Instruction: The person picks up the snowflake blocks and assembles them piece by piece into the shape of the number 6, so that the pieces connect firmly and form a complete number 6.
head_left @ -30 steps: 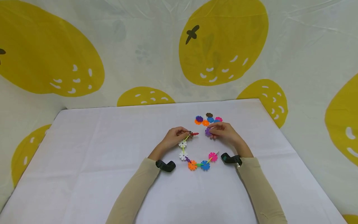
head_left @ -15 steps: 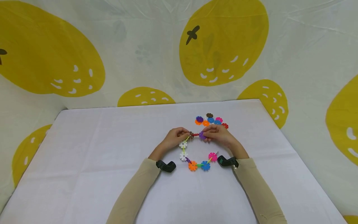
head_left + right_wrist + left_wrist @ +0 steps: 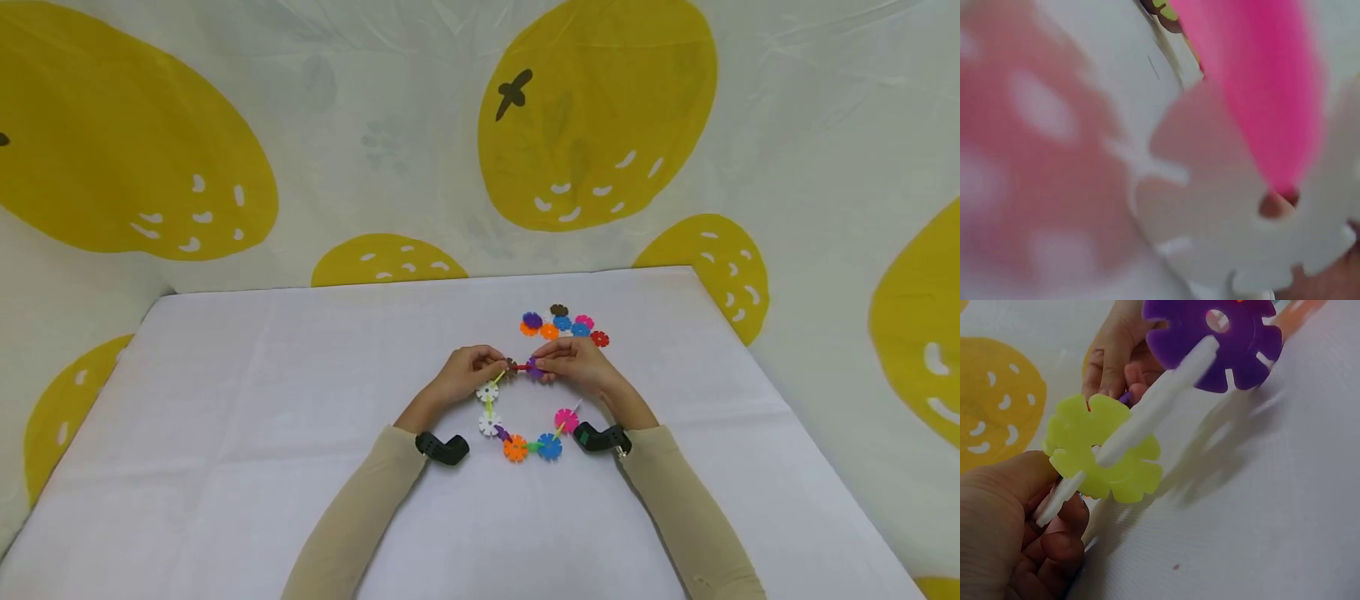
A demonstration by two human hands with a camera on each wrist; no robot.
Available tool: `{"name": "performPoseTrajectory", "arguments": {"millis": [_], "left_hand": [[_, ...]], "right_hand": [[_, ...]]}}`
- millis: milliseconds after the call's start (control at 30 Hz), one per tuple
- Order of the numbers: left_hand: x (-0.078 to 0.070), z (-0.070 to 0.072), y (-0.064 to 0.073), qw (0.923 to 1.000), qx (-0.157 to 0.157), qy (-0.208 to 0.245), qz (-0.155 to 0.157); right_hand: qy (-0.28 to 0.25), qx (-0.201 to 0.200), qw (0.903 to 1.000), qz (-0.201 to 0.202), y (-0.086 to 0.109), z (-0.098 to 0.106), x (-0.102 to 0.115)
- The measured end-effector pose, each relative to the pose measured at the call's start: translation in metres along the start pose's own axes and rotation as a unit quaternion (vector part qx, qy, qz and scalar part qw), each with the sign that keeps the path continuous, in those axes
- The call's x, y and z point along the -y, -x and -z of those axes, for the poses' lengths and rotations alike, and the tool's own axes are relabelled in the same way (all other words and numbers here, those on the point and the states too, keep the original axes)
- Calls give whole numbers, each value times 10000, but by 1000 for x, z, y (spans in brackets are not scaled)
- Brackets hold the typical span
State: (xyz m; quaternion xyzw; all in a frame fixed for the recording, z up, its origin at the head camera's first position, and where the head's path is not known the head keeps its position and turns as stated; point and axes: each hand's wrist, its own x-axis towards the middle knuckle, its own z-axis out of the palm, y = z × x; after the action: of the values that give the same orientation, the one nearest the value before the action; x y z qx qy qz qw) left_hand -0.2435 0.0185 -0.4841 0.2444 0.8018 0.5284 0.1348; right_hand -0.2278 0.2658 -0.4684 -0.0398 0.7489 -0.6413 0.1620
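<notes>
My left hand [image 3: 463,375] pinches a brown notched snowflake disc [image 3: 512,367] at the upper end of a curved chain. From it a red disc [image 3: 522,367], seen edge-on, points right and meets a purple disc [image 3: 534,369]. Fingers of my right hand [image 3: 581,367] pinch that purple disc. Down the chain come white discs [image 3: 487,392], an orange disc [image 3: 515,448], a blue disc [image 3: 550,447] and a pink disc [image 3: 566,420], joined by edge-on discs. In the left wrist view, a yellow-green disc [image 3: 1104,447] stands beside my left hand. A white disc [image 3: 1229,212] fills the right wrist view.
Beyond my right hand lies a loose group of discs, among them a dark purple disc [image 3: 532,320], a brown one, blue ones and a red disc [image 3: 599,339]. A white cloth covers the table [image 3: 300,383]. A fruit-patterned curtain [image 3: 405,167] hangs behind.
My right hand has moved left with the purple disc, bringing it from apart to against the red disc. The left hand has stayed nearly still on the brown disc.
</notes>
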Motion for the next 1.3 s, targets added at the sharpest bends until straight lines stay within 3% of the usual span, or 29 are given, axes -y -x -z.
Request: {"name": "performPoseTrajectory", "arguments": {"millis": [267, 533, 833, 1000, 1300], "left_hand": [[-2, -1, 2, 9994, -126, 294, 158], [-4, 0, 2, 9978, 101, 558, 329], [-3, 0, 0, 9994, 302, 54, 147], [-5, 0, 0, 9994, 308, 96, 156], [-2, 1, -1, 9990, 377, 180, 137]], "right_hand": [[-266, -306, 9992, -23, -2, -4, 1], [-101, -62, 9999, -33, -2, -2, 0], [339, 385, 9983, 277, -3, -11, 0], [577, 73, 9983, 106, -2, -8, 4], [725, -485, 9962, 3, 3, 16, 6]]}}
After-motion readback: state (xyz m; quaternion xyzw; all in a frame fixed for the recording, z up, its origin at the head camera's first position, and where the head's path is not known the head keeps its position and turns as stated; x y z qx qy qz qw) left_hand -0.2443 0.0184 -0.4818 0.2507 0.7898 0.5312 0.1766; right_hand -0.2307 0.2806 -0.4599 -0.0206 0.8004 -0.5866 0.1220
